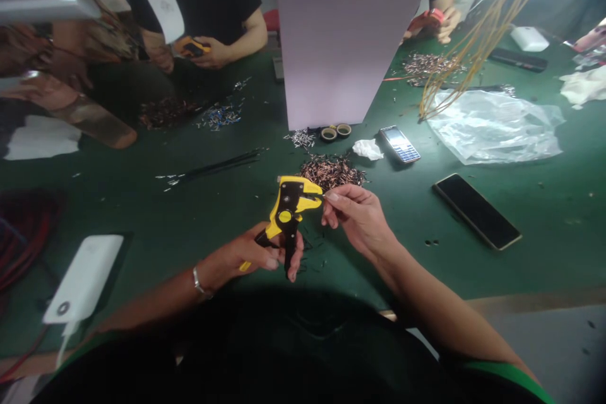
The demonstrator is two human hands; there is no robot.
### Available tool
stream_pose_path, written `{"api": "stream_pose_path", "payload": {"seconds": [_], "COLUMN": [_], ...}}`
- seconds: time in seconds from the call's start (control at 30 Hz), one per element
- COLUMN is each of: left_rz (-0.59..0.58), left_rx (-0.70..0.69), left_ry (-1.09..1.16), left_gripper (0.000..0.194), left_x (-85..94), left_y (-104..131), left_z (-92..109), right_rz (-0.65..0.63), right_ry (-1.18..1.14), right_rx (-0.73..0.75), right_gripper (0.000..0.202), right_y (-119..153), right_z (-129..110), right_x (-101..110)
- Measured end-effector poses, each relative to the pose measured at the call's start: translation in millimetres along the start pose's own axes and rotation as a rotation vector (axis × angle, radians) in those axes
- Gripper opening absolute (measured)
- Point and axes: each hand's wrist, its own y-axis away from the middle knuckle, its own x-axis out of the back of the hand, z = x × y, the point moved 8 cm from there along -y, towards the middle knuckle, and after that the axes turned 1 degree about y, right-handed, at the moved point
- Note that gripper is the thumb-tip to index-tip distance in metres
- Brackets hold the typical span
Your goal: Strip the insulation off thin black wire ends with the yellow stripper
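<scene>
My left hand (267, 251) is wrapped round the handles of a yellow and black wire stripper (285, 209), its jaws facing right. Thumb and fingers of my right hand (355, 211) pinch together right at the jaw opening. What they hold is too small to make out clearly; it may be a short wire. Just behind the stripper lies a heap of short wire pieces (332, 170) with copper-coloured and black parts. A few dark scraps (315, 243) are scattered on the green table (398, 278) between my hands.
A pinkish panel (341, 31) stands upright ahead. Phones (477, 210) (400, 144) and a plastic bag (497, 126) lie right; a white power bank (84, 278), red cable coil (23, 233) and black wires (218, 167) left. Across the table, co-workers' hands (211, 52) hold tools.
</scene>
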Motion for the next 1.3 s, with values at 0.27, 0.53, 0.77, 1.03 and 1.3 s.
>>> {"api": "stream_pose_path", "payload": {"seconds": [0.27, 0.53, 0.77, 1.03, 1.3], "left_rz": [0.001, 0.034, 0.023, 0.031, 0.052], "left_rx": [0.01, -0.002, -0.015, -0.021, -0.019], "left_ry": [-0.003, -0.026, -0.031, -0.041, -0.044], "left_gripper": [0.043, 0.043, 0.041, 0.04, 0.038], "left_x": [-2.0, 0.8, -1.2, 0.0, 0.3], "left_y": [-0.7, 1.7, 1.5, 1.9, 3.6], "left_z": [0.2, 0.2, 0.8, 0.9, -0.6], "right_rz": [-0.009, 0.005, 0.016, 0.022, 0.004], "right_ry": [0.003, 0.016, 0.016, -0.008, 0.007], "right_rx": [-0.019, -0.012, -0.018, -0.051, -0.06], "right_gripper": [0.015, 0.016, 0.016, 0.018, 0.017], "right_y": [3.1, 4.7, 4.4, 5.6, 6.1], "right_z": [1.4, 1.7, 2.0, 2.9, 3.6], "right_x": [-3.4, -3.4, -1.3, -5.2, -6.7]}}
